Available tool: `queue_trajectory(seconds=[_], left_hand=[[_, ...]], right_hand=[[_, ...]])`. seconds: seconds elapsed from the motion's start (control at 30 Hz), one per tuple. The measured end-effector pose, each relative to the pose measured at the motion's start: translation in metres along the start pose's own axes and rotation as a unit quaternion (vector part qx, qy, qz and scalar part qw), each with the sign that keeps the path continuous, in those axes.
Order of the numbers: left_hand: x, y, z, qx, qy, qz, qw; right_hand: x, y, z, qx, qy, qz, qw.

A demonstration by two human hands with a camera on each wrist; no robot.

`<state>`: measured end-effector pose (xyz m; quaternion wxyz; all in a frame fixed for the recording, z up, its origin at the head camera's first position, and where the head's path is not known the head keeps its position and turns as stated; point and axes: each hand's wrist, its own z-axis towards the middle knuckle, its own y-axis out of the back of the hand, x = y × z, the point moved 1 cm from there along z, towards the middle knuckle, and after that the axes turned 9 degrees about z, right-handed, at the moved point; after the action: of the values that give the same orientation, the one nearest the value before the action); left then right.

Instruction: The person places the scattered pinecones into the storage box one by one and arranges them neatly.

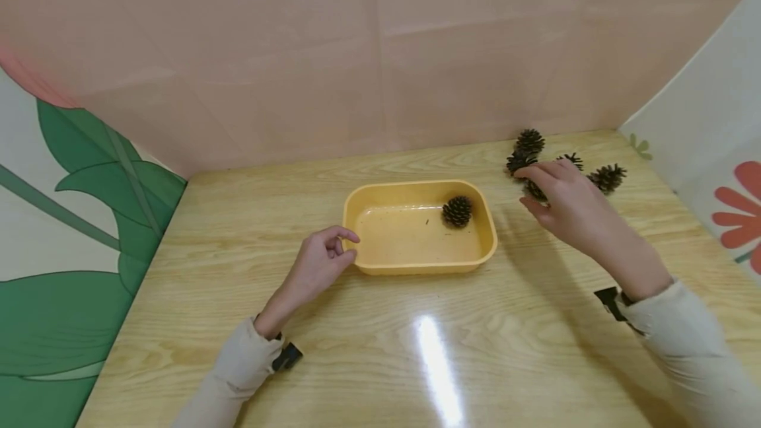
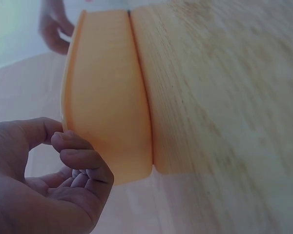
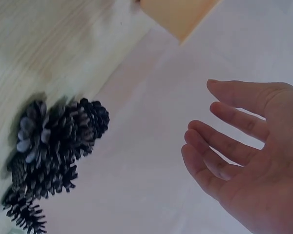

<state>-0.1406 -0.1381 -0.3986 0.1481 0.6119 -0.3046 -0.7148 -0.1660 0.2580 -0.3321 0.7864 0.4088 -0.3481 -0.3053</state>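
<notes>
A yellow plastic basin (image 1: 410, 268) sits on the wooden table with one brown pine cone (image 1: 457, 211) lying at its right end. At the basin's left rim, my left hand (image 1: 318, 264) pinches the edge between thumb and fingers, as the left wrist view also shows. My right hand (image 1: 567, 210) is held above the table, right of the basin, fingers spread and slightly bent with nothing between them. Several more pine cones (image 1: 608, 179) lie beneath and beyond it, partly hidden by the hand in the head view; the right wrist view shows the cluster (image 3: 58, 141) apart from the fingers.
A pinkish cloth (image 1: 368, 71) hangs along the table's back edge. Panels with painted leaves (image 1: 113, 183) and a red flower (image 1: 743, 207) stand at the left and right. Small dark bits lie on the basin floor.
</notes>
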Motion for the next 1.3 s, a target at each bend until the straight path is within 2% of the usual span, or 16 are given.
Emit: queue_trajectory(seconds=[0.27, 0.53, 0.8, 1.3], left_hand=[[-0.001, 0.001, 0.000, 0.000, 0.000, -0.005, 1.0000], [0.000, -0.001, 0.000, -0.005, -0.002, -0.007, 1.0000], [-0.002, -0.002, -0.002, -0.002, -0.007, 0.006, 1.0000], [-0.001, -0.003, -0.002, 0.002, -0.008, 0.007, 0.9999]], right_hand=[[-0.009, 0.010, -0.002, 0.003, -0.043, 0.002, 0.999], [-0.018, 0.008, -0.003, 0.027, -0.051, -0.003, 0.998], [-0.025, 0.006, -0.011, 0.050, -0.076, -0.009, 0.996], [-0.046, 0.001, -0.017, 0.134, -0.142, -0.023, 0.980]])
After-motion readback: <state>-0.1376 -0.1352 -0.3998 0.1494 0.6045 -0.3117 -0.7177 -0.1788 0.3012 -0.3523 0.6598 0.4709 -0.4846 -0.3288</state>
